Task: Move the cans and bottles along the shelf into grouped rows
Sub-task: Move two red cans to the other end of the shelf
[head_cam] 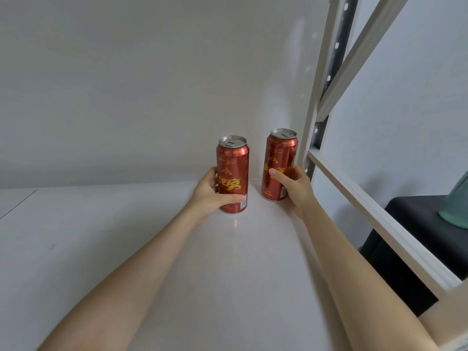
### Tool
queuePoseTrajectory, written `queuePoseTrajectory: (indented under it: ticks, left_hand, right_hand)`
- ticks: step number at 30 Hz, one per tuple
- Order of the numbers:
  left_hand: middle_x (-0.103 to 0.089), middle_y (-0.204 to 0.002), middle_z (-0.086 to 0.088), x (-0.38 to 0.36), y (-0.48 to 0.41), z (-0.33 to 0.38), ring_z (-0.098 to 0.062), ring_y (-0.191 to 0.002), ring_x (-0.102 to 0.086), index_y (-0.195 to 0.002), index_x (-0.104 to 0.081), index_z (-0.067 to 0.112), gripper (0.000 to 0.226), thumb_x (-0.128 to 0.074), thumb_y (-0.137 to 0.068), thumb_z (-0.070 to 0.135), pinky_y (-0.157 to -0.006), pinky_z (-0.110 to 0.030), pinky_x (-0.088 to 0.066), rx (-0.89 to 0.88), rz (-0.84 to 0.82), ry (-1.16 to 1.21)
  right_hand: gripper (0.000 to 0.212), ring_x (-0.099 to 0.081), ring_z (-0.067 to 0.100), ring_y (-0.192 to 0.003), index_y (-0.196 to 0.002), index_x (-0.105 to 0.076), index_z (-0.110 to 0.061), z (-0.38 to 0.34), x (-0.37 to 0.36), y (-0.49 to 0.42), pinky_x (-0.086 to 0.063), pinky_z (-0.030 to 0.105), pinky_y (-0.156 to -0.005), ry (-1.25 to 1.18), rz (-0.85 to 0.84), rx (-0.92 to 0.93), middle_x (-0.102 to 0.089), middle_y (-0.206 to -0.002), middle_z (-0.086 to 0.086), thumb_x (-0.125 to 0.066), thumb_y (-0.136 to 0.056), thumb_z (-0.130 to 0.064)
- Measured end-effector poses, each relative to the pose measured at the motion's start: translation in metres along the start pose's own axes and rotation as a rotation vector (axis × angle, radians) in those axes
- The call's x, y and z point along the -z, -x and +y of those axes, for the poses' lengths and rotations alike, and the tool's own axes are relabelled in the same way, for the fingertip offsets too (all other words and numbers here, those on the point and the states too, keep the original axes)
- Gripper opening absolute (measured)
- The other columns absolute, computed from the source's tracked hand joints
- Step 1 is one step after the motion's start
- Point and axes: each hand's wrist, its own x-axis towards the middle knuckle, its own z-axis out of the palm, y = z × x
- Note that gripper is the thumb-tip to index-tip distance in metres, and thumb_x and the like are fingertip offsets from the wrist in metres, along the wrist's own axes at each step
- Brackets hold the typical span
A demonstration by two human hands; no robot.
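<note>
Two tall red cans with gold lettering stand upright on the white shelf (126, 249), close to its back right corner. My left hand (211, 192) grips the left can (234, 168) around its lower half, thumb across the front. My right hand (293, 186) grips the right can (279, 155) from its right side, thumb on the front. A narrow gap separates the two cans. Both silver tops with pull tabs show.
A white wall rises behind the shelf. The shelf's white metal upright (320, 97) and side rail (374, 214) run along the right. Beyond the rail sit a black block (415, 224) and a teal object (455, 206).
</note>
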Motion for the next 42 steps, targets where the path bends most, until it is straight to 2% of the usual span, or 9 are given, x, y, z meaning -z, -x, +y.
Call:
queuePoseTrajectory:
  ticks: [2,5,7,13,20,24,30,37,42]
  left_hand:
    - [-0.068,-0.120,0.001,0.004,0.003,-0.001,-0.018,-0.108,-0.068,-0.122,-0.055,0.031,0.090,-0.096,-0.042,0.026,-0.091,-0.038,-0.057,0.012,-0.023,-0.040]
    - [-0.066,-0.118,-0.003,0.010,0.008,-0.003,-0.019,-0.106,-0.068,-0.130,-0.051,0.019,0.085,-0.094,-0.058,0.008,-0.085,-0.027,-0.057,0.023,-0.040,-0.101]
    - [-0.067,-0.117,-0.004,0.012,0.010,-0.002,-0.018,-0.105,-0.068,-0.129,-0.052,0.016,0.079,-0.091,-0.062,0.005,-0.079,-0.020,-0.056,0.023,-0.045,-0.117]
    - [-0.066,-0.118,-0.006,0.004,0.017,-0.001,-0.020,-0.106,-0.068,-0.128,-0.052,0.017,0.078,-0.091,-0.061,0.006,-0.090,-0.034,-0.056,0.037,-0.073,-0.111]
    - [-0.067,-0.118,-0.008,-0.019,0.042,0.006,-0.023,-0.107,-0.068,-0.129,-0.052,0.018,0.084,-0.094,-0.057,0.009,-0.094,-0.043,-0.056,0.051,-0.155,-0.109]
    - [-0.067,-0.118,-0.010,-0.039,0.055,0.012,-0.025,-0.107,-0.068,-0.129,-0.052,0.015,0.080,-0.092,-0.060,0.004,-0.092,-0.045,-0.057,0.059,-0.209,-0.103]
    - [-0.066,-0.117,-0.012,-0.063,0.061,0.015,-0.026,-0.106,-0.068,-0.126,-0.051,0.011,0.076,-0.089,-0.062,-0.002,-0.087,-0.039,-0.059,0.056,-0.226,-0.054]
    - [-0.067,-0.115,-0.010,-0.083,0.047,0.013,-0.023,-0.103,-0.069,-0.119,-0.055,0.024,0.073,-0.092,-0.060,0.002,-0.086,-0.035,-0.059,0.032,-0.201,-0.027]
    - [-0.069,-0.108,-0.004,-0.090,0.032,0.013,-0.018,-0.098,-0.070,-0.114,-0.056,0.025,0.068,-0.091,-0.060,0.001,-0.079,-0.027,-0.059,0.019,-0.181,-0.019]
  right_hand:
    - [0.073,-0.061,0.017,-0.115,-0.137,-0.052,-0.021,-0.002,0.006,0.007,-0.050,0.032,-0.092,-0.034,0.020,-0.005,-0.064,-0.127,-0.002,-0.084,-0.073,-0.038]
    - [0.068,-0.060,0.012,-0.113,-0.136,-0.052,-0.018,-0.010,0.012,0.023,-0.046,0.023,-0.081,-0.080,0.114,0.002,-0.062,-0.127,0.000,-0.082,-0.077,-0.033]
    - [0.061,-0.061,0.012,-0.110,-0.129,-0.055,-0.019,-0.016,0.014,0.036,-0.047,0.023,-0.082,-0.058,0.196,0.024,-0.063,-0.123,0.002,-0.083,-0.076,-0.034]
    - [0.047,-0.066,0.006,-0.093,-0.116,-0.061,-0.016,-0.024,0.012,0.078,-0.048,0.019,-0.074,0.070,0.165,0.062,-0.069,-0.101,-0.003,-0.083,-0.078,-0.032]
    - [0.048,-0.070,0.000,-0.086,-0.121,-0.061,-0.015,-0.032,-0.001,0.108,-0.051,0.011,-0.068,0.095,-0.047,0.051,-0.071,-0.105,-0.001,-0.082,-0.078,-0.024]
    - [0.050,-0.071,0.009,-0.094,-0.123,-0.063,-0.014,-0.036,0.000,0.120,-0.056,0.019,-0.076,0.026,-0.083,0.079,-0.071,-0.110,0.005,-0.083,-0.078,-0.018]
    - [0.052,-0.071,0.015,-0.100,-0.121,-0.065,-0.018,-0.034,0.019,0.128,-0.058,0.030,-0.084,-0.012,-0.065,0.105,-0.073,-0.110,0.003,-0.081,-0.073,-0.028]
    - [0.054,-0.071,0.013,-0.099,-0.123,-0.064,-0.015,-0.031,0.031,0.113,-0.057,0.025,-0.078,-0.062,-0.041,0.129,-0.074,-0.107,-0.003,-0.080,-0.072,-0.028]
    - [0.045,-0.071,0.024,-0.100,-0.119,-0.067,-0.015,-0.029,0.035,0.095,-0.059,0.038,-0.085,-0.092,-0.059,0.139,-0.073,-0.109,0.007,-0.078,-0.076,-0.025]
